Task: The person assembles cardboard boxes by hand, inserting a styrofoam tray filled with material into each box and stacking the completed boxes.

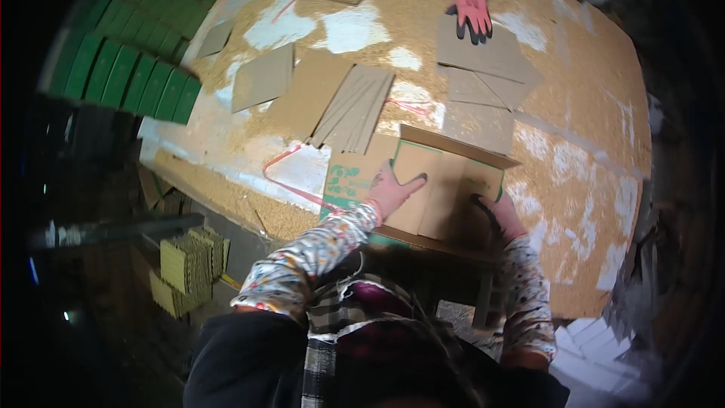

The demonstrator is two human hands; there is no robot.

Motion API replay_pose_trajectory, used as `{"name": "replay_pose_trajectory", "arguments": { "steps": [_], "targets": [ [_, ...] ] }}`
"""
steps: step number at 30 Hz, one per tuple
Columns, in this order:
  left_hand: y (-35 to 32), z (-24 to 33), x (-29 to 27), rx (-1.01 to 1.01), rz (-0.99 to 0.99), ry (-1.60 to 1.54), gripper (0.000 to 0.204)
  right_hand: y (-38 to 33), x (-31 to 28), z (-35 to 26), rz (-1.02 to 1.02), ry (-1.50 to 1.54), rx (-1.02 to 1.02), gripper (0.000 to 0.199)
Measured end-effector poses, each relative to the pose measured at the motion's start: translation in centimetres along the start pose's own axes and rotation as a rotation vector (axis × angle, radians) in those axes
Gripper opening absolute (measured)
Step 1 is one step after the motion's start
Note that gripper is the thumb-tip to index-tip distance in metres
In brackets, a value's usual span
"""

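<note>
An open cardboard box (pixel 355 174) with green print on its side sits at the near edge of the worn work table (pixel 574 91). My left hand (pixel 393 189) lies spread on the cardboard sheets (pixel 430 189) inside the box, fingers apart. My right hand (pixel 502 215) curls over the box's right inner edge, gripping the sheets there. Both forearms wear patterned sleeves.
Loose cardboard sheets (pixel 351 109) lie fanned across the table's middle, with more (pixel 483 68) at the far right. Another person's pink-gloved hand (pixel 472 11) rests on those. Green crates (pixel 140 53) stand at the left. Yellow-green stacks (pixel 189 264) sit on the floor below.
</note>
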State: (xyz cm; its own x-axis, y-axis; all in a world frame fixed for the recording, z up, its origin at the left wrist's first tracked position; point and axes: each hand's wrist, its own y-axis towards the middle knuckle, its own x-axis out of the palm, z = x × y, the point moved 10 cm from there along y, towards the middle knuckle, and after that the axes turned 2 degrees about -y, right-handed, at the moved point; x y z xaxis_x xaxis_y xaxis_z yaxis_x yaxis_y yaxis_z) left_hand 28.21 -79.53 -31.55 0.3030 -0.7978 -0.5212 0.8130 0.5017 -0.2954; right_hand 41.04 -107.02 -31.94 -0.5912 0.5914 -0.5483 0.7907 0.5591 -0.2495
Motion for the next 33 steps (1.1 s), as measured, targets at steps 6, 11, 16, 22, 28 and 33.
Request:
{"name": "replay_pose_trajectory", "arguments": {
  "steps": [6,11,16,22,28,33],
  "targets": [
    [1.4,-1.9,-1.5,-0.067,-0.013,-0.097,0.071,-4.3,3.4,-6.9,-0.072,0.574,0.142,0.055],
    [-0.5,-6.4,-6.9,-0.085,-0.232,-0.562,0.046,-6.0,6.0,-11.5,-0.056,0.689,0.214,0.058],
    [-11.7,-25.2,-23.8,-0.409,0.415,-0.65,0.032,-1.7,19.4,-21.4,-0.232,0.895,0.227,0.044],
    [-15.4,-32.0,-30.6,-0.456,0.452,-0.632,0.032,10.4,38.2,-38.2,-0.079,0.667,-0.053,0.046],
    [-10.6,-19.4,-22.8,-0.158,-0.02,-0.725,0.034,6.6,35.2,-31.8,0.118,0.109,-0.298,0.049],
    [-3.7,-10.4,-12.8,0.395,-0.086,-0.009,0.059,-6.5,16.1,-9.1,0.456,-0.605,0.285,0.069]
  ]
}}
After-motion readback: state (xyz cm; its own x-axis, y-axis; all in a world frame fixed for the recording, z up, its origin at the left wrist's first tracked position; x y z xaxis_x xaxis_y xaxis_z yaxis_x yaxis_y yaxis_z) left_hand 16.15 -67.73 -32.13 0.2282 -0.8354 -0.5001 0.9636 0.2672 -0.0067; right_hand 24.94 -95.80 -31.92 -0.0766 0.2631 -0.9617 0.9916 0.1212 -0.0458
